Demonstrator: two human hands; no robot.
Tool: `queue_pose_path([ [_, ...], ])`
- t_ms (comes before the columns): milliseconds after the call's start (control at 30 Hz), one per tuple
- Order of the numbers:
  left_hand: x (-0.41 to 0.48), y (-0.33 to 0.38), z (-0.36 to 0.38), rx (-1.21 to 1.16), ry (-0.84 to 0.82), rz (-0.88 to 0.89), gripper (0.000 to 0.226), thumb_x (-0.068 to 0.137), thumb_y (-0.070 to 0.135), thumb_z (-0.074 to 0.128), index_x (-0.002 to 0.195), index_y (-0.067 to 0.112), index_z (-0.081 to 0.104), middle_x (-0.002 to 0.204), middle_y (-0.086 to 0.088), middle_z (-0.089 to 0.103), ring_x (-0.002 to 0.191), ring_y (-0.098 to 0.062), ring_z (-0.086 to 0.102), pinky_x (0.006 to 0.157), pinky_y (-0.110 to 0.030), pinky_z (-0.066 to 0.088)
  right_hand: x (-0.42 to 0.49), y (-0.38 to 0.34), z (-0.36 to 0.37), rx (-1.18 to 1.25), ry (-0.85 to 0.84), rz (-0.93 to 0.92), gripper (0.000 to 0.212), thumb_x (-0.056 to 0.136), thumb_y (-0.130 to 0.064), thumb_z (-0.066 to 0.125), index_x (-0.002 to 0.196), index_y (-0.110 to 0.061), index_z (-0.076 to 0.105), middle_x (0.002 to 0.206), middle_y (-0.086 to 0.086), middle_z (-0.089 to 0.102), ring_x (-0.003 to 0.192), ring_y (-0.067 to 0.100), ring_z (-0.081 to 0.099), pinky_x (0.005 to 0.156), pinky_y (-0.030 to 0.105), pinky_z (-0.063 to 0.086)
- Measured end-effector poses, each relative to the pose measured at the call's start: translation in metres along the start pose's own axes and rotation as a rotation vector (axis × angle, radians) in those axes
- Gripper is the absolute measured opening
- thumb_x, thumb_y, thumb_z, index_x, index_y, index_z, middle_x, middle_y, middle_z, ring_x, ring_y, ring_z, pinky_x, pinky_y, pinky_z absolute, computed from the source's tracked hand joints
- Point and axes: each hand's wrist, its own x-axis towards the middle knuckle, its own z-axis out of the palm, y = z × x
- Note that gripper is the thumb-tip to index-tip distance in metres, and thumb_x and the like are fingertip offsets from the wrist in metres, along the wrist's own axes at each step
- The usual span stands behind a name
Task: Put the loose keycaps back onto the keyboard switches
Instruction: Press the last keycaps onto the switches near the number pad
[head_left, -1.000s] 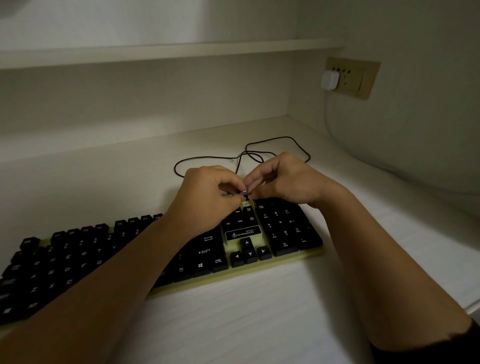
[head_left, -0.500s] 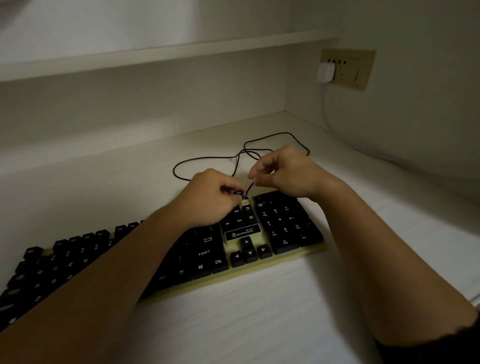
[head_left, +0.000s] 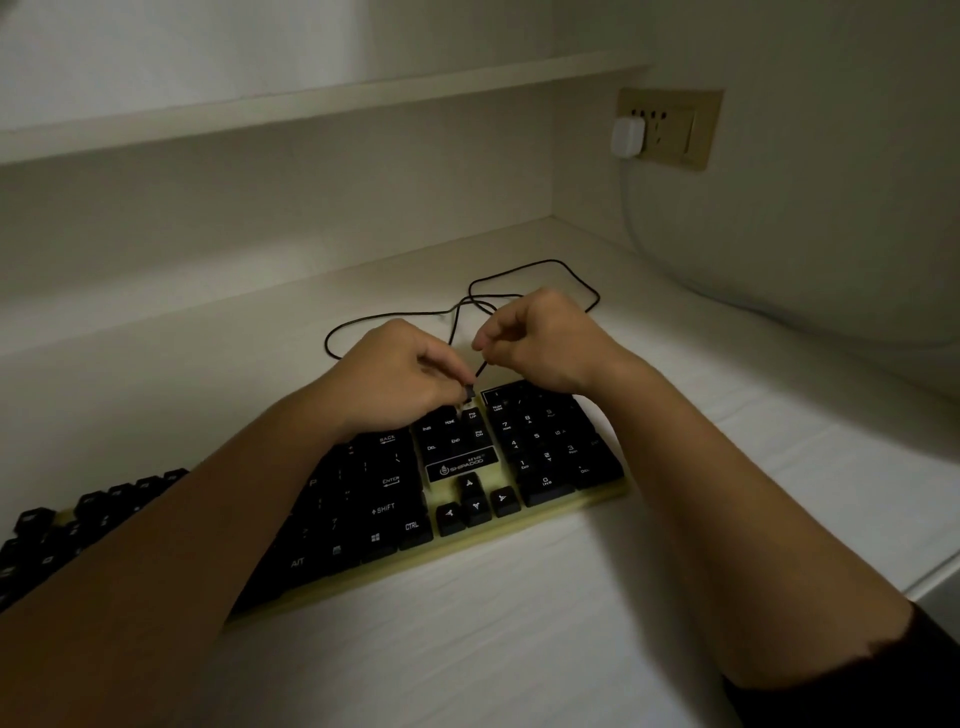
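Keycap (head_left: 470, 389) let go by right hand (head_left: 540, 338), now raised apart.

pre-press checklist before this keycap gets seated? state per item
1. Keycap gripped: ok, the left hand pinches it at the fingertips.
2. Cap over a bare slot: ok, the pale gap above PG UP lies just below it.
3. Stem alignment: cannot tell, too dark and small.
4. Right hand free: not ok, it pinches a thin dark strand that runs to the cap.
5. Keyboard flat on the desk: ok.
6. Cable clear: ok, it loops behind the keyboard.
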Motion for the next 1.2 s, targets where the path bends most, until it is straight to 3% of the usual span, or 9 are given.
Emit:
queue_pose_path([
  [167,-0.001,0.001,-0.003,0.08,0.001,0.022,0.01,0.079,0.024,0.076,0.087,0.031,0.079,0.081,0.013,0.076,0.081,-0.003,0.069,0.085,-0.028,0.056,-0.002,-0.002,-0.001,0.005,-0.038,0.027,0.013,0.089,-0.013,0.068,0.096,-0.018,0.079,0.094,-0.003,0.074,0.094,0.011,0.067,0.089,0.027,0.053],
  [367,-0.001,0.001,0.002,0.125,0.022,0.041,0.009,0.081,0.025,0.074,0.088,0.029,0.079,0.08,0.009,0.076,0.075,-0.01,0.07,0.081,-0.033,0.058,-0.003,-0.001,0.001,-0.013,-0.071,0.028,0.012,0.09,-0.014,0.067,0.094,-0.017,0.078,0.077,-0.017,0.064,0.075,-0.002,0.06,0.072,0.016,0.045],
  [567,-0.001,0.003,0.004,0.059,0.061,-0.005,0.004,0.077,0.02,0.078,0.081,0.022,0.078,0.076,0.005,0.076,0.076,-0.008,0.072,0.084,-0.034,0.058,-0.002,0.0,0.004,-0.037,-0.085,0.026,0.013,0.09,-0.013,0.068,0.095,-0.018,0.078,0.084,-0.006,0.071,0.073,-0.002,0.062,0.061,0.009,0.04],
  [633,-0.001,0.004,0.005,0.058,0.061,-0.018,0.003,0.077,0.019,0.078,0.08,0.021,0.078,0.076,0.004,0.076,0.076,-0.009,0.072,0.084,-0.035,0.058,-0.002,0.001,0.006,-0.038,-0.097,0.034,0.014,0.09,-0.013,0.067,0.095,-0.019,0.078,0.079,-0.011,0.069,0.07,-0.005,0.059,0.058,0.006,0.038],
  [767,-0.002,0.003,0.008,0.052,0.096,-0.024,0.004,0.075,0.018,0.079,0.076,0.021,0.077,0.076,0.002,0.075,0.076,-0.011,0.072,0.083,-0.036,0.059,-0.002,0.0,0.011,-0.044,-0.094,0.029,0.015,0.091,-0.013,0.064,0.093,-0.019,0.078,0.076,-0.019,0.064,0.073,-0.005,0.058,0.065,0.01,0.039],
  [967,-0.008,0.005,0.016,0.084,0.187,-0.022,0.008,0.077,0.017,0.078,0.074,0.024,0.077,0.074,0.01,0.072,0.074,-0.005,0.068,0.073,-0.02,0.054,-0.005,-0.003,0.012,-0.067,-0.089,0.03,0.015,0.089,-0.013,0.065,0.089,-0.021,0.078,0.074,-0.018,0.064,0.073,-0.003,0.058,0.068,0.012,0.041],
  [1200,-0.011,0.007,0.018,0.128,0.196,0.0,0.009,0.078,0.015,0.076,0.077,0.023,0.078,0.079,0.006,0.073,0.076,-0.008,0.067,0.076,-0.025,0.056,-0.006,-0.006,0.013,-0.076,-0.087,0.038,0.015,0.088,-0.012,0.066,0.091,-0.019,0.079,0.08,-0.014,0.066,0.086,0.007,0.064,0.083,0.02,0.048],
])
